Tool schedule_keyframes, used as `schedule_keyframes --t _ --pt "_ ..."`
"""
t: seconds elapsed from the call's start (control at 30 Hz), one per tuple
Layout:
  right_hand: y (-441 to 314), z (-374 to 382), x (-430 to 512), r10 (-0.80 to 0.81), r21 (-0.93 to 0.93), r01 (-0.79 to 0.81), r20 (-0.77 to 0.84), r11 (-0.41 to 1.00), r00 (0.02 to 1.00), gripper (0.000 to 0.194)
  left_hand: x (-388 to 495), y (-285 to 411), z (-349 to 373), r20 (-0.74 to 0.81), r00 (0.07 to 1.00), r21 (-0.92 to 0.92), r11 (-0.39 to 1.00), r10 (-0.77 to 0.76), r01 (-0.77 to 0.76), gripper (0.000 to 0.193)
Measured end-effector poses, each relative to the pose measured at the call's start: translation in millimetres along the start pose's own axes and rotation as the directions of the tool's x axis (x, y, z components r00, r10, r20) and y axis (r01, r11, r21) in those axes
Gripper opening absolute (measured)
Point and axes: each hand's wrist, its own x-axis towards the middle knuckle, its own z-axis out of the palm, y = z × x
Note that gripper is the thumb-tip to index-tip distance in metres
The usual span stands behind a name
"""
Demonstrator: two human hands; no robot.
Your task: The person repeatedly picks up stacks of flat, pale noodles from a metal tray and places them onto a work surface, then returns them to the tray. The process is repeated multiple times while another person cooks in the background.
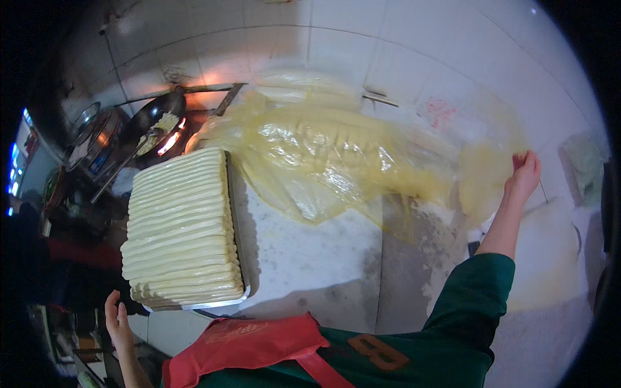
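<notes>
My right hand [524, 175] is stretched out to the right, its fingers pinched at the blurred edge of a thin yellow plastic sheet [335, 179]. Under that translucent film lie rows of pale dough strips [315, 133], their shapes partly obscured. At the lower left my left hand [118, 320] hangs with its fingers apart and nothing in it. It is nearest to a metal tray [213, 304] bearing a thick stack of glossy, pale dough strips [182, 228]. The tray stands on the worktop [315, 257], left of the sheet.
At the back left, a dark wok [170, 103] with pale food and a long-handled ladle [116, 174] sits over flames [171, 144]. A tiled wall [339, 43] closes off the back. A greenish translucent object [582, 167] is at the far right.
</notes>
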Motion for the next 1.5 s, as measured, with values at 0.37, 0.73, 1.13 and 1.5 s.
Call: schedule_keyframes --t 0.37,0.73,1.13,1.5 --pt "-243.7 173.3 -214.5 -0.177 0.346 -0.398 0.898 0.850 0.404 0.016 49.7 180.8 35.7 0.070 0.816 -0.432 0.754 0.575 -0.495 0.094" --pt "-236.7 169.8 -356.7 0.523 -0.386 0.462 0.825 0.798 -0.213 0.008 27.3 122.3 43.8 0.288 0.683 -0.643 0.664 0.672 -0.382 0.084" --pt "-101.4 335.1 -405.3 0.353 -0.352 0.176 0.935 0.919 0.027 0.036 38.7 5.8 11.9 0.070 0.994 -0.931 0.352 -0.085 0.095 0.028" --pt "141.0 498.5 -500.3 0.129 0.082 0.670 0.957 0.738 -0.260 0.053 -2.4 0.8 -18.1 -0.047 0.871 -0.951 0.289 -0.488 0.110 0.039"
